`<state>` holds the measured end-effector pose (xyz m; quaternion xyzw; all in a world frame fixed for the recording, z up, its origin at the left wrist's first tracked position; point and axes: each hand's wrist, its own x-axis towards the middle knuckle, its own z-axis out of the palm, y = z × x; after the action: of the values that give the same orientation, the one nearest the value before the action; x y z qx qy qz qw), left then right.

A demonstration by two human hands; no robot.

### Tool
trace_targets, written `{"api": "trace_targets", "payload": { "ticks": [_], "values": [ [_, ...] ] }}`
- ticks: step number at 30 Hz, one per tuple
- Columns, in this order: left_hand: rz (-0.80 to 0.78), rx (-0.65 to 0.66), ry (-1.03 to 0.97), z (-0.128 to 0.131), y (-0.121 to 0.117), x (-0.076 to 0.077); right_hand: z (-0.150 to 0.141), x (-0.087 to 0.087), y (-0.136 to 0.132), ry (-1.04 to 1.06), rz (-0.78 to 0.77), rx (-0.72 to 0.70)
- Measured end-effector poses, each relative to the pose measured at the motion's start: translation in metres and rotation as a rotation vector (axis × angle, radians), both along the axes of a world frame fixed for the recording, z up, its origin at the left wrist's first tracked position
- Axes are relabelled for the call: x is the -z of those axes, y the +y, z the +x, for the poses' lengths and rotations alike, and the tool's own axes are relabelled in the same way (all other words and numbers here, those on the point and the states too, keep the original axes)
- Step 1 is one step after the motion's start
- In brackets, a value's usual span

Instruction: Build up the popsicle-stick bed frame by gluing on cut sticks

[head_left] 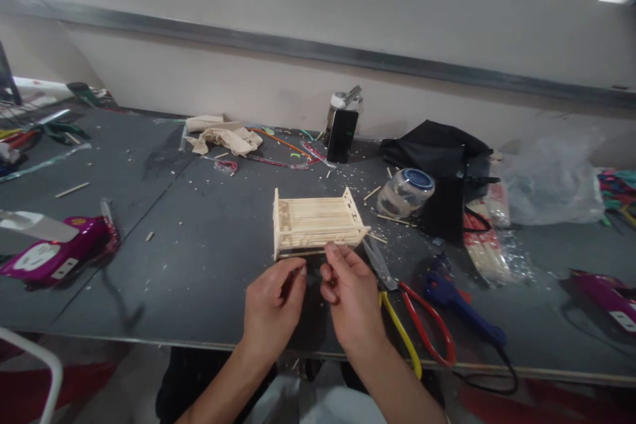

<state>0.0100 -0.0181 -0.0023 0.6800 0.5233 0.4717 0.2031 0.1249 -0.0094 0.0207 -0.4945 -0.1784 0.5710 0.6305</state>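
Left fingers (292, 266) curl close, right fingers (340, 261) likewise (any hold unclear), near wooden model (318, 215).

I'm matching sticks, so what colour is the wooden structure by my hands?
The wooden structure is pale beige, shown best in the head view.

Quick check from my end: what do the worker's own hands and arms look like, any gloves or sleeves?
The left hand and right hand are bare, without gloves; no ring or watch shows. Both forearms are uncovered as far as visible, with no sleeves.
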Motion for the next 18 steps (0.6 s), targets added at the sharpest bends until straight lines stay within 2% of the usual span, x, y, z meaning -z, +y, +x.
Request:
{"api": "trace_targets", "payload": {
  "ticks": [9, 13, 16, 18],
  "values": [
    [0.007, 0.004, 0.006, 0.000, 0.001, 0.002, 0.000, 0.002, 0.002, -0.009, -0.003, -0.025],
    [0.097, 0.012, 0.015, -0.001, -0.003, 0.000, 0.002, 0.000, -0.005, -0.042, -0.007, -0.027],
    [0.216, 0.058, 0.045, -0.001, -0.008, -0.005, 0.007, -0.001, -0.021, -0.145, -0.041, -0.134],
    [0.233, 0.121, 0.067, 0.000, -0.012, -0.010, 0.013, -0.002, -0.032, -0.208, -0.061, -0.223]
  ]
}}
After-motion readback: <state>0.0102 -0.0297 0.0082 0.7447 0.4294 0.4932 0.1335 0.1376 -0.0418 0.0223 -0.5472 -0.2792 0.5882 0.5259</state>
